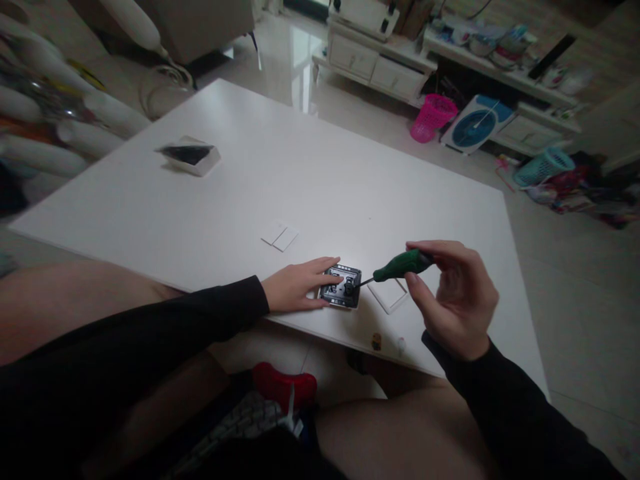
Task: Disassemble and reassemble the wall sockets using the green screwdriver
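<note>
My left hand (295,287) steadies a square black wall switch body (353,275) against the white table, its fingers lying over and around the left side. In my right hand (460,300) is a screwdriver (397,267) with a green handle, pinched between thumb and fingers. Its thin shaft slants down to the left, and the tip meets the right part of the switch body. A white square frame (395,308) lies just right of the switch, below the screwdriver. Two white switch plates (280,237) rest beyond my left hand.
Near the table's front edge sit a small yellow-and-black piece (377,342) and a tiny pale piece (401,345). A white open box (205,165) with something dark stands far left on the white table (310,167). A pink basket (433,117) and blue fan (475,127) are on the floor beyond.
</note>
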Tool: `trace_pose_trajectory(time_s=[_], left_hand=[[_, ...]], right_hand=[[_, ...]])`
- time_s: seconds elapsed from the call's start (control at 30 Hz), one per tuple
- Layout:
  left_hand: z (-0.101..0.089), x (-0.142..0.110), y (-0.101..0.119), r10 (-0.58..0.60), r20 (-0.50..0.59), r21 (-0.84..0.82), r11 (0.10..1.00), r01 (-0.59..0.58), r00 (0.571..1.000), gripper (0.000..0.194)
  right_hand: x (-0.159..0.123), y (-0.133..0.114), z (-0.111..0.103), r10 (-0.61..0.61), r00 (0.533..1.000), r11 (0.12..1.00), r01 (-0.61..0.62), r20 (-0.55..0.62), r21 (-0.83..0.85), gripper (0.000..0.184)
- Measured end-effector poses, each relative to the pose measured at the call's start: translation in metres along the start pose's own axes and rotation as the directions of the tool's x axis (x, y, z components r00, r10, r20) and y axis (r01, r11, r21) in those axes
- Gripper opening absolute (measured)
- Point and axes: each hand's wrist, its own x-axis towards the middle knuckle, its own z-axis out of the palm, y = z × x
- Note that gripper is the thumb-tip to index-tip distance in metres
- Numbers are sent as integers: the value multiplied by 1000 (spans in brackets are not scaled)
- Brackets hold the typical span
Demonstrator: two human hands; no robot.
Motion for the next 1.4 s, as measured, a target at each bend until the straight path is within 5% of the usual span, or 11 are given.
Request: trace_pose_trajectory(time_s=[0.4, 0.6, 1.2, 1.4], left_hand=[[1, 0, -1, 6, -8, -8, 1000, -6, 1000, 55], [1, -1, -1, 14, -21, -29, 999, -15, 1000, 55], [2, -1, -1, 8, -12, -7, 1000, -8, 1000, 56], [1, -1, -1, 0, -3, 22, 1000, 0, 1000, 57]], right_hand=[[0, -1, 2, 31, 999, 999, -31, -23, 10, 46], [4, 1, 0, -55, 997, 996, 51, -54, -76, 41], [0, 1, 3, 16, 998, 1000, -16, -52, -8, 44], [3, 3, 1, -60, 996, 996, 57, -61, -63, 42]])
